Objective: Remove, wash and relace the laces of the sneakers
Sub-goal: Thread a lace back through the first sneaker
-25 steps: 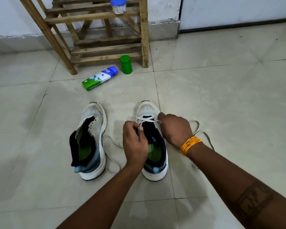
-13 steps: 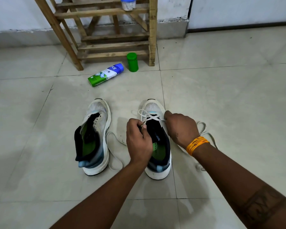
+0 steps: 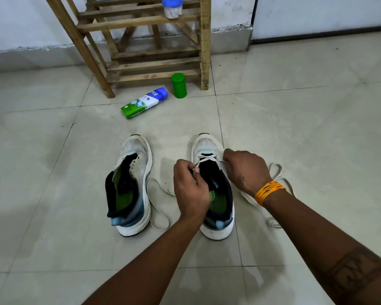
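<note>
Both of my hands are down at the right sneaker (image 3: 216, 194), which stands on the tiled floor (image 3: 295, 133) with its toe pointing away from me. My left hand (image 3: 190, 190) is curled over the near left side of the shoe's opening, thumb and forefinger pinching the white lace (image 3: 207, 160) where it comes off the lowest eyelets. My right hand (image 3: 244, 169) reaches in from the other side, knuckles up, its fingertips tucked down at the right eyelet row; they seem to grip the lace there, though the hand itself hides the contact. An orange band (image 3: 269, 192) sits on that wrist. Only one cross of lace is threaded near the toe; the rest of it trails in loops on the floor, one length to the right behind my right wrist and one to the left between the two shoes. The left sneaker (image 3: 130, 186) stands just beside, parallel, unlaced, with its dark tongue folded open over the green insole. Farther off, a green and blue tube (image 3: 144, 102) lies on its side, near an upright green container (image 3: 179, 85) at the foot of a wooden rack (image 3: 154, 56) against the wall. A blue-lidded jar (image 3: 172, 7) stands on one of the rack's upper slats. My forearms cover the near part of the right shoe's left side and some floor.
</note>
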`<act>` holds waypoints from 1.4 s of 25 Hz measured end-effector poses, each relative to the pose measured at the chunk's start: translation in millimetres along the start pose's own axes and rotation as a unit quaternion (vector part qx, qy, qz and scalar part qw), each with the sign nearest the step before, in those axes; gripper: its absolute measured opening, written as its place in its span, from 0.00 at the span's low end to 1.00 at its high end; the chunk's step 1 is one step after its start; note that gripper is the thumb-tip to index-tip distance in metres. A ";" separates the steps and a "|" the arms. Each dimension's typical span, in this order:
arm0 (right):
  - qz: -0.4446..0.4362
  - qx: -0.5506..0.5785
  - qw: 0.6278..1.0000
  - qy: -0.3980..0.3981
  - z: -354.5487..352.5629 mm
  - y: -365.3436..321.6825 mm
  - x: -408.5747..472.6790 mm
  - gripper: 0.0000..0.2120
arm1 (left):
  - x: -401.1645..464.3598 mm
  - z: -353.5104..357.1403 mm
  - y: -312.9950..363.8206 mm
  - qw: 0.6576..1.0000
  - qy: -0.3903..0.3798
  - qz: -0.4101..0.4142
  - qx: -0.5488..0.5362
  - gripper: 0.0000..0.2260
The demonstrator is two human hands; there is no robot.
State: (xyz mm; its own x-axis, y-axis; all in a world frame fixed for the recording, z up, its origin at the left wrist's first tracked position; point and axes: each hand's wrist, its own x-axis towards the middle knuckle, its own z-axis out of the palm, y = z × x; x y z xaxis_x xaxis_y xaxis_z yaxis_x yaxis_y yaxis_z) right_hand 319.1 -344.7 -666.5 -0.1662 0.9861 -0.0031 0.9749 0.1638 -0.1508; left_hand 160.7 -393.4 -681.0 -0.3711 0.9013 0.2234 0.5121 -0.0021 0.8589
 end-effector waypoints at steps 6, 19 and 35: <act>0.047 -0.034 0.998 0.026 5.1 2.5 -4.1 0.07 | 3.5 3.5 0.4 1.000 0.008 -0.026 -0.004 0.06; 0.163 0.537 0.828 0.002 -76.7 -8.2 -15.0 0.05 | 79.2 7.4 43.8 0.901 -0.357 0.206 0.133 0.05; 0.050 0.539 0.840 0.030 -68.7 -30.3 -18.1 0.09 | 80.7 -32.6 93.4 0.899 -0.274 -0.106 -0.323 0.09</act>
State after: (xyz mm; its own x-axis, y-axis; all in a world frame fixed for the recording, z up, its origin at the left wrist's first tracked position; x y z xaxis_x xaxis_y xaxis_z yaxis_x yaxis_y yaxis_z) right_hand 302.7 -365.5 -594.0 -0.0515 0.9984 -0.0247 0.2783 -0.0094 -0.9604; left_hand 153.3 -335.0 -567.8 0.1216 0.9889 -0.0857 -0.1484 0.1035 0.9835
